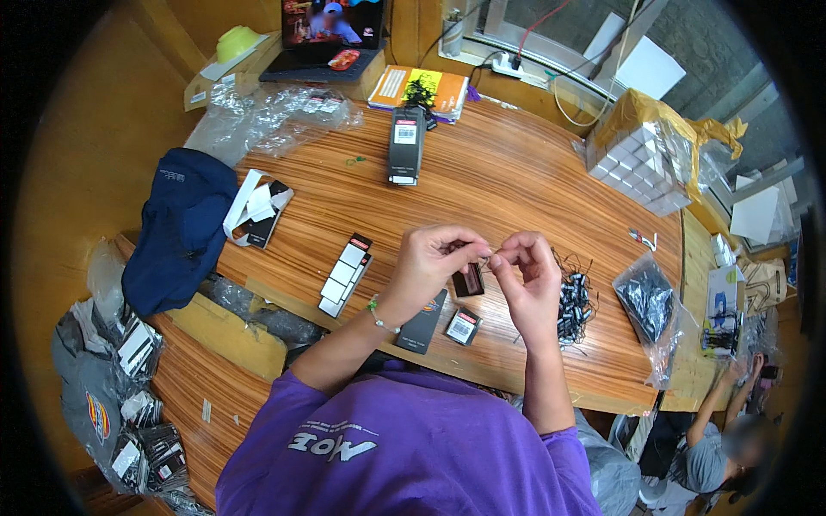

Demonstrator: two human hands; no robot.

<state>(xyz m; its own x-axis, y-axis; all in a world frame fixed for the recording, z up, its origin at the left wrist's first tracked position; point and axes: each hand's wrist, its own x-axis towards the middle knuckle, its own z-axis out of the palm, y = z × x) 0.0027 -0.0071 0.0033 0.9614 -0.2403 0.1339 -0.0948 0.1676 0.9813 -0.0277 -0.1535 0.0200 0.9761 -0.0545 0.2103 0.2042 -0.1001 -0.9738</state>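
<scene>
Above the near middle of the table, my left hand (443, 258) and my right hand (529, 277) meet with fingertips pinched. Between them runs a thin cord (490, 255), too small to make out fully. Just under the fingers lies a small dark brown, flat item (469, 281), partly covered by my left hand; its kind is unclear. A small black box with a white label (463, 327) and a flat black card or sleeve (422, 325) lie nearer to me. Right of my right hand spreads a pile of black cords with tags (575, 301).
White-labelled strips (346, 275) lie left, a tall black box stack (405, 146) stands ahead. A dark blue cloth (181, 228), clear bag of black pieces (647, 297), wrapped block of white boxes (641, 168) and laptop (325, 43) surround them. Another person (723, 451) sits at lower right.
</scene>
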